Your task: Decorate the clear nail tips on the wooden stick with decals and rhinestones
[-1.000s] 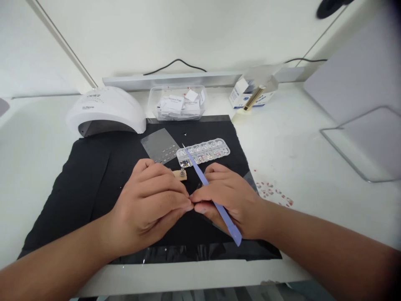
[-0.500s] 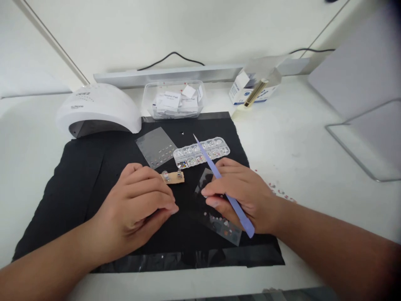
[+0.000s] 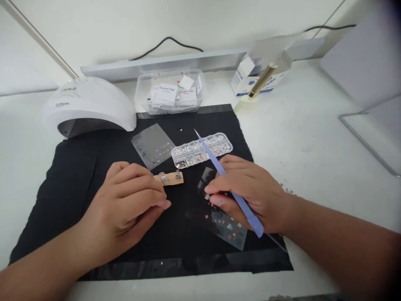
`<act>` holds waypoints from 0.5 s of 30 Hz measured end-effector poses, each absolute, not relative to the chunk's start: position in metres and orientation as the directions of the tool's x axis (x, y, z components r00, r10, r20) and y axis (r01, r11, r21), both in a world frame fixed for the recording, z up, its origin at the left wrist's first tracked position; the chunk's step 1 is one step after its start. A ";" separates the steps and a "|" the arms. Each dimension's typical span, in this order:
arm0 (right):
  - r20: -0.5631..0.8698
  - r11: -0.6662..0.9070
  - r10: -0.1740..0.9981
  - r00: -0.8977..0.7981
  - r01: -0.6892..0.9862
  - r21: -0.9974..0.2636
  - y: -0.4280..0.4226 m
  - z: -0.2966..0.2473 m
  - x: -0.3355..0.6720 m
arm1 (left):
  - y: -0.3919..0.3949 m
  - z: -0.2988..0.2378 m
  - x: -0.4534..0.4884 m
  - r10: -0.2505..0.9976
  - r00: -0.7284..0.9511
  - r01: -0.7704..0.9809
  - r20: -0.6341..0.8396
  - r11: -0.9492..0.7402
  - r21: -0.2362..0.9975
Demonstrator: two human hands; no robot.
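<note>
Though aslant, tool (image 3: 216,162) across right grip (image 3: 253,190).

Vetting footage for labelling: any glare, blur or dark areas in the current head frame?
Head view: glare along the near edge of the black mat, soft lettering on the white lamp, dark vignetting at the right edge; the purple tool reads clearly.
</note>
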State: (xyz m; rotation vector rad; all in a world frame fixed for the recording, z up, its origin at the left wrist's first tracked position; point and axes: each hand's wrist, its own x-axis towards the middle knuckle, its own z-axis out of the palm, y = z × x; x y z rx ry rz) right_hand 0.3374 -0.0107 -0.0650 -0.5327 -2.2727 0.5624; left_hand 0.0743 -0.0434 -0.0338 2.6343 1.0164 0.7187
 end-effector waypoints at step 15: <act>0.588 0.843 0.493 -0.641 0.185 -0.505 -0.011 -0.062 0.338 | -0.043 -0.028 0.070 0.721 0.558 0.579 0.411 -0.693 0.430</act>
